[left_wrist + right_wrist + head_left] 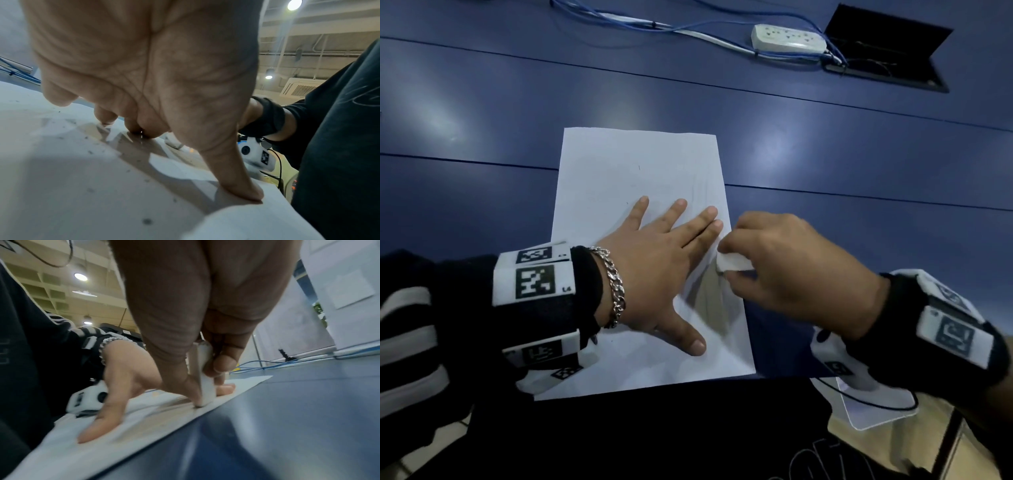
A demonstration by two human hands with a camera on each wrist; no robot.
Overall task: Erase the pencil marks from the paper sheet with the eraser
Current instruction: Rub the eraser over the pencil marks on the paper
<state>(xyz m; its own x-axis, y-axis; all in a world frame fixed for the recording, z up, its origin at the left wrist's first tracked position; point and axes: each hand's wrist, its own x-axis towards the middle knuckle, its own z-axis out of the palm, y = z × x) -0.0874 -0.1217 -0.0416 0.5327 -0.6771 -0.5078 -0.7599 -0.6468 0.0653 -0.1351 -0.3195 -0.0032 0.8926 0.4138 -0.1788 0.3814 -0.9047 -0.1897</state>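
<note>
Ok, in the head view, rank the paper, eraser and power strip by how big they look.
1. Paper, largest by far.
2. Power strip, though it lies farther from the camera, so its real size is unsure.
3. Eraser, smallest, partly hidden in the right hand.

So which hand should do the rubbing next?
The right hand, probably. It already pinches the eraser, whose tip touches the paper sheet near its right edge. The left hand lies flat with spread fingers, pressing the sheet down.
</note>
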